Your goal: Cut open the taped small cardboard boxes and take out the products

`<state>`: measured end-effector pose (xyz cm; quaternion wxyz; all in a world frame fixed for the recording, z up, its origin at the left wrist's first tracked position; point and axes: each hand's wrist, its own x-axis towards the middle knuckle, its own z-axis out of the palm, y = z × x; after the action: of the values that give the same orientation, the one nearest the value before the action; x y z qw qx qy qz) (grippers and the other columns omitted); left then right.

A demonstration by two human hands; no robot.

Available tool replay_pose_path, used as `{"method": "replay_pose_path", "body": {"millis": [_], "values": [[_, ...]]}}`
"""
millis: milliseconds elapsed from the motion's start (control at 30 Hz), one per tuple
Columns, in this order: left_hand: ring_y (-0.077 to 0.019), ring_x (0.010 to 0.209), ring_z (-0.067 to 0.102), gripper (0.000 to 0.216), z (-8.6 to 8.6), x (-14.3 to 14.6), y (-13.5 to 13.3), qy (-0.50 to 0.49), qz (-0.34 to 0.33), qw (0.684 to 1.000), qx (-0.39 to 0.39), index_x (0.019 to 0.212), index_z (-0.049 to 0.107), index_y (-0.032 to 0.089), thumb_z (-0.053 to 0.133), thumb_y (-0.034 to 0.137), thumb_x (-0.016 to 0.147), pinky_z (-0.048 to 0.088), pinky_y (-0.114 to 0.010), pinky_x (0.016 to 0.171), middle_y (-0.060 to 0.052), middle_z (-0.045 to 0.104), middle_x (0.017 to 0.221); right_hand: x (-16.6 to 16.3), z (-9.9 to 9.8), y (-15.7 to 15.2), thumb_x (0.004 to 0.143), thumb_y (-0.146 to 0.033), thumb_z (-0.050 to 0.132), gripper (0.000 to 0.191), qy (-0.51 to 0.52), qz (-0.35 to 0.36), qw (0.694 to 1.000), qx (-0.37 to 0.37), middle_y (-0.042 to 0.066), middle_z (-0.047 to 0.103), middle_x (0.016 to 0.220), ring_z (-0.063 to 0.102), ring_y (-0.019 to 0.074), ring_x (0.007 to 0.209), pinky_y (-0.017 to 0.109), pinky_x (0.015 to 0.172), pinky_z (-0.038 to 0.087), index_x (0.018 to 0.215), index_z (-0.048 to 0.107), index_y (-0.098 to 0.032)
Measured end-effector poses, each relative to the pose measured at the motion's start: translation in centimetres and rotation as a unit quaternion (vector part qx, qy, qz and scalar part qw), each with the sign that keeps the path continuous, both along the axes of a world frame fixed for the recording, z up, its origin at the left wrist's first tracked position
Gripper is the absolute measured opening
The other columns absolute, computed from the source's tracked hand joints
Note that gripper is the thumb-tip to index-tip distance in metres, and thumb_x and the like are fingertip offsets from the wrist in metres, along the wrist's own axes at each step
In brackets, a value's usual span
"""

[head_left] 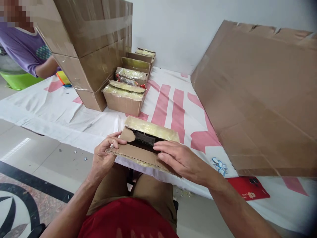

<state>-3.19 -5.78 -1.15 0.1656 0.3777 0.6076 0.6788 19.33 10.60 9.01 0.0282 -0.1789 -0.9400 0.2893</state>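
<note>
A small cardboard box [138, 152] lies at the table's near edge with its flaps apart, a dark inside showing between them. Yellowish clear tape covers its far flap. My left hand [107, 148] grips the box's left end, thumb and fingers at the near flap and side flap. At the right end, my right hand [177, 157] lies over the near flap, its fingers reaching to the opening and its thumb hidden. What lies inside the box is too dark to make out.
Beyond stands a row of small taped boxes [125, 104] beside a tall carton stack [92, 76]. A large cardboard sheet [255, 99] rises at right, with a red phone [249, 188] and small blue-white pieces [219, 166] near it. Another person in purple [22, 46] sits at far left.
</note>
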Motion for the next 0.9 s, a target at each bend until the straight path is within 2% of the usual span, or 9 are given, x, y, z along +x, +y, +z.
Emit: {"method": "replay_pose_path", "body": {"millis": [133, 233, 367, 467, 533, 600, 700, 833, 900], "values": [[-0.0331, 0.131, 0.063, 0.033, -0.3, -0.4, -0.1, 0.06, -0.023, 0.998, -0.005, 0.075, 0.056, 0.026, 0.07, 0.05, 0.092, 0.051, -0.056, 0.111, -0.01, 0.079, 0.092, -2.1, -0.7, 0.2, 0.108, -0.042, 0.042, 0.055, -0.046, -0.029, 0.992, 0.114, 0.018, 0.042, 0.167, 0.043, 0.033, 0.154, 0.053, 0.123, 0.043, 0.152, 0.055, -0.013], [-0.0312, 0.132, 0.062, 0.026, -0.9, -0.8, -0.2, 0.081, -0.047, 0.995, 0.011, 0.077, 0.057, 0.026, 0.066, 0.04, 0.097, 0.049, -0.055, 0.112, -0.01, 0.079, 0.095, -3.2, -1.6, 1.6, 0.105, -0.036, 0.046, 0.055, -0.047, -0.061, 0.979, 0.19, 0.02, 0.034, 0.171, 0.037, 0.0353, 0.157, 0.057, 0.123, 0.04, 0.154, 0.05, -0.011], [-0.0302, 0.133, 0.061, 0.023, -1.1, -1.0, -0.1, 0.08, -0.063, 0.995, 0.017, 0.079, 0.057, 0.026, 0.065, 0.037, 0.098, 0.048, -0.054, 0.114, -0.01, 0.079, 0.097, -4.8, -1.9, 3.5, 0.101, -0.028, 0.053, 0.052, -0.112, -0.047, 0.968, 0.221, 0.021, 0.051, 0.16, 0.05, 0.0355, 0.146, 0.054, 0.119, 0.043, 0.15, 0.053, -0.009], [-0.0308, 0.13, 0.063, 0.025, -1.0, -0.5, 0.1, 0.062, -0.053, 0.996, 0.028, 0.078, 0.057, 0.026, 0.066, 0.04, 0.097, 0.05, -0.054, 0.111, -0.01, 0.08, 0.095, -6.0, -1.1, 3.3, 0.104, -0.024, 0.048, 0.044, -0.111, -0.061, 0.957, 0.262, 0.019, 0.069, 0.139, 0.063, 0.0345, 0.128, 0.051, 0.109, 0.048, 0.144, 0.058, -0.009], [-0.0318, 0.13, 0.063, 0.026, -0.9, -0.1, 0.1, 0.04, -0.042, 0.998, 0.033, 0.077, 0.056, 0.026, 0.067, 0.043, 0.095, 0.051, -0.054, 0.11, -0.01, 0.08, 0.095, -7.0, -0.8, 2.7, 0.105, -0.023, 0.047, 0.036, -0.137, -0.033, 0.952, 0.271, 0.015, 0.076, 0.125, 0.068, 0.0321, 0.116, 0.046, 0.1, 0.05, 0.134, 0.066, -0.014], [-0.0329, 0.133, 0.062, 0.026, -0.9, 0.3, 0.1, 0.021, -0.035, 0.999, 0.024, 0.078, 0.056, 0.027, 0.068, 0.044, 0.093, 0.05, -0.055, 0.111, -0.01, 0.079, 0.096, -8.4, -1.1, 2.2, 0.104, -0.025, 0.051, 0.029, -0.198, 0.018, 0.946, 0.254, 0.013, 0.078, 0.117, 0.071, 0.0304, 0.11, 0.04, 0.092, 0.052, 0.123, 0.071, -0.017], [-0.0336, 0.135, 0.06, 0.022, -0.8, 0.4, 0.1, 0.012, -0.03, 0.999, 0.017, 0.079, 0.056, 0.027, 0.069, 0.04, 0.091, 0.048, -0.056, 0.113, -0.01, 0.079, 0.098, -10.9, -2.6, 2.0, 0.098, -0.029, 0.063, 0.03, -0.305, 0.067, 0.922, 0.23, 0.016, 0.079, 0.115, 0.075, 0.0315, 0.106, 0.036, 0.082, 0.055, 0.121, 0.071, -0.012], [-0.0318, 0.135, 0.061, 0.014, -0.5, 0.3, 0.0, 0.01, -0.041, 0.999, 0.013, 0.08, 0.056, 0.027, 0.066, 0.03, 0.09, 0.05, -0.054, 0.111, -0.01, 0.079, 0.099, -13.6, -4.6, 2.1, 0.098, -0.013, 0.054, 0.031, -0.34, 0.083, 0.906, 0.238, 0.022, 0.078, 0.117, 0.076, 0.0321, 0.11, 0.035, 0.086, 0.056, 0.123, 0.072, -0.007], [-0.0315, 0.135, 0.061, 0.013, -0.3, 0.3, 0.0, 0.005, -0.045, 0.999, 0.0, 0.08, 0.056, 0.026, 0.066, 0.025, 0.087, 0.05, -0.053, 0.111, -0.009, 0.08, 0.099, -14.1, -5.0, 2.0, 0.098, -0.013, 0.054, 0.029, -0.343, 0.083, 0.903, 0.245, 0.024, 0.078, 0.117, 0.076, 0.0337, 0.111, 0.037, 0.086, 0.057, 0.118, 0.075, -0.006]]}}
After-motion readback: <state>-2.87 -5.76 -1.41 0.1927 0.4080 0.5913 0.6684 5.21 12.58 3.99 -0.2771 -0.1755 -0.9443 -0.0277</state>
